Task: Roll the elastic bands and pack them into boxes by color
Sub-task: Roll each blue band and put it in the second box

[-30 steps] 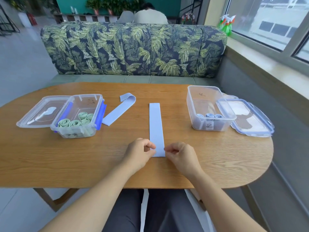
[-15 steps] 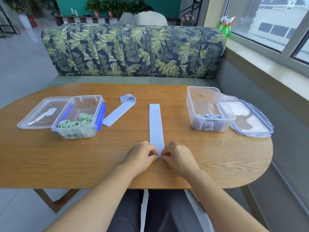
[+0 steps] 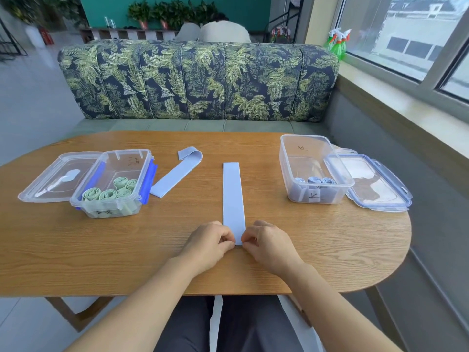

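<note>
A flat light-blue elastic band (image 3: 233,196) lies lengthwise in the middle of the wooden table (image 3: 76,250). My left hand (image 3: 208,241) and my right hand (image 3: 269,243) pinch its near end from either side. A second light-blue band (image 3: 175,175) lies slanted at the left, its far end folded over. The clear box on the left (image 3: 111,184) holds several green rolls. The clear box on the right (image 3: 314,171) holds blue rolls.
A clear lid (image 3: 58,177) lies left of the green box, and a blue-rimmed lid (image 3: 370,184) leans by the right box. A leaf-print sofa (image 3: 198,82) stands behind the table. A window sill with spray bottles (image 3: 337,44) runs along the right.
Both hands have closed in on the band's near end, from apart at its corners to nearly touching each other over it. The band has stayed in place.
</note>
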Tool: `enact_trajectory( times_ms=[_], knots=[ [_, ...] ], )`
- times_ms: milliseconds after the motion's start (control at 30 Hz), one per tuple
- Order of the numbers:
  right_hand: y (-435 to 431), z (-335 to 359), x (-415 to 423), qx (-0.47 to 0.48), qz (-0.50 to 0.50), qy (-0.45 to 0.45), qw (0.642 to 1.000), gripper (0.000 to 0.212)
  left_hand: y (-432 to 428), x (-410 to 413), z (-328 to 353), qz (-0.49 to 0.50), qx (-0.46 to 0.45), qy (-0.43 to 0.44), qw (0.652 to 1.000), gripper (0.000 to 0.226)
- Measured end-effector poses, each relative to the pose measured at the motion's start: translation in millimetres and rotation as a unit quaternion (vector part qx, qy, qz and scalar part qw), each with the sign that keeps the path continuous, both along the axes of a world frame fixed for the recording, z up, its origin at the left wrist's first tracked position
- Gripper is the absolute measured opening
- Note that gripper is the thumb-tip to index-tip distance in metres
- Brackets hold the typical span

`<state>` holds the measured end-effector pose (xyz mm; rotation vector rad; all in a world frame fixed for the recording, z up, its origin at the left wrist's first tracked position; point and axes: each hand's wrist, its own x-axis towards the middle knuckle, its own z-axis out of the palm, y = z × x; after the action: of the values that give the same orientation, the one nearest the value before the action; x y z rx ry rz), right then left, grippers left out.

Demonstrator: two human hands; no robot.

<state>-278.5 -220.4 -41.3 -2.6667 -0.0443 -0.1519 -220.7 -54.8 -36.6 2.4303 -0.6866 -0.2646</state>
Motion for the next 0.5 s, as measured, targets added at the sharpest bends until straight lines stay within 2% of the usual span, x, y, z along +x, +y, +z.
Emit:
enact_trajectory(
  times_ms=[267, 367, 500],
  knots=[
    [0.6, 7.7, 7.6, -0.023, 0.005, 0.058, 0.998, 0.022, -1.4, -3.7, 7.2, -0.005, 0.014, -0.005, 1.000, 0.006],
    [0.0, 9.7, 10.8, -0.033, 0.009, 0.082, 0.996, 0.023, -2.8, -5.1, 7.5, -0.021, 0.029, -0.028, 0.999, 0.018],
    [-1.1, 12.8, 13.9, -0.038, 0.010, 0.117, 0.992, 0.023, -2.9, -4.4, 11.2, -0.006, 0.053, -0.043, 0.998, 0.012]
  ],
)
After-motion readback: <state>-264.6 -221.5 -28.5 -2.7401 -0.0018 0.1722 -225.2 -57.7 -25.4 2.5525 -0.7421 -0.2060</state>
